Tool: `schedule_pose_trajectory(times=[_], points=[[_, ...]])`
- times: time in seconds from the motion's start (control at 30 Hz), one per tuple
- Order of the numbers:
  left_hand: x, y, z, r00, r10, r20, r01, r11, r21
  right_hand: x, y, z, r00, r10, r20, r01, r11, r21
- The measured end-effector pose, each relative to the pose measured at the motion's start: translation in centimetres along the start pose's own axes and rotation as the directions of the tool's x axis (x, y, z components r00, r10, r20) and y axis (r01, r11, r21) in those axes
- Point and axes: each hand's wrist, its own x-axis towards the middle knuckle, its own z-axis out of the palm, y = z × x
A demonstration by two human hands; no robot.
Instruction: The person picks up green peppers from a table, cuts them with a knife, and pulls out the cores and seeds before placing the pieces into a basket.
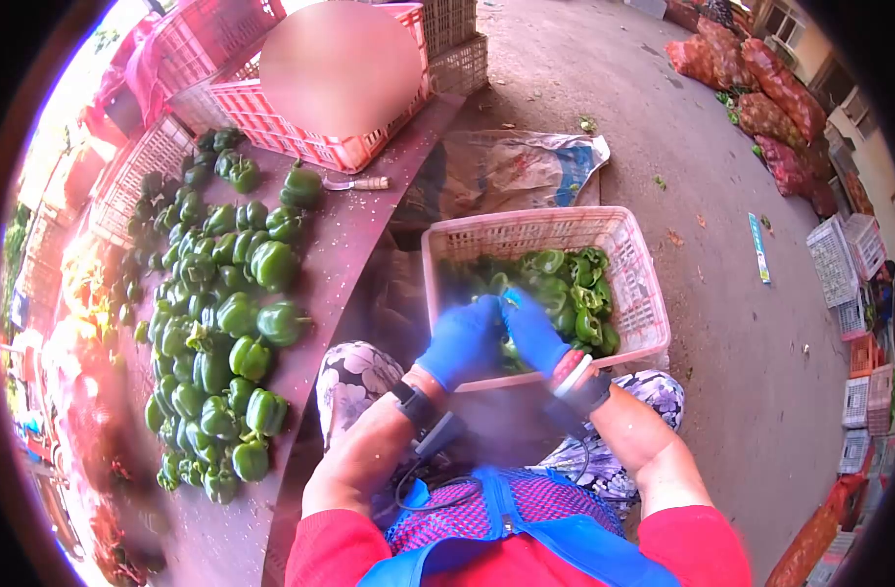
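My left hand (464,342) and my right hand (533,335), both in blue gloves, meet over a pink plastic crate (645,293). The fingers of both are bent inward and close together. A small greenish bit shows at the right fingertips, but what the hands hold is blurred and mostly hidden. Below them in the crate lie green bell pepper pieces (589,328), some cut open. To the left, many whole green bell peppers (237,315) are heaped on a reddish table (315,264). A knife (359,183) with a light handle rests on that table, apart from both hands.
A red and white crate (340,147) stands at the table's far end, with stacked crates behind. A crumpled sack (506,166) lies beyond the pink crate. Full mesh sacks (751,78) and more crates (839,264) line the right side. Leaf scraps dot the ground.
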Motion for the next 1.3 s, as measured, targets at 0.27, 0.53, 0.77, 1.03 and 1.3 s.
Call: schedule_pose_trajectory(times=[0.27, 0.53, 0.77, 1.03, 1.3], points=[[4.0, 1.5, 2.2, 0.850, -0.217, -0.479, 0.118, 0.967, -0.227, 2.2, 2.9, -2.6, 0.995, 0.085, 0.052, -0.095, 0.654, 0.750], [6.9, -1.4, 2.0, 0.941, -0.327, 0.093, -0.061, -0.432, -0.900, 1.3, -5.9, -7.7, 0.986, -0.164, 0.038, 0.158, 0.979, 0.132], [6.7, -6.4, 1.0, 0.986, -0.118, 0.115, -0.009, -0.734, -0.679, 3.7, -3.4, -7.2, 0.928, -0.171, 0.330, 0.300, 0.870, -0.392], [3.6, -2.9, 3.3, 0.945, -0.298, 0.135, -0.028, -0.486, -0.874, 3.4, -4.7, -1.3, 0.955, -0.292, 0.051, 0.295, 0.921, -0.255], [3.1, -0.7, 2.1, 0.815, -0.532, -0.230, 0.153, 0.580, -0.800, 4.8, 1.0, -0.1, 0.972, -0.222, 0.072, 0.224, 0.974, -0.032]])
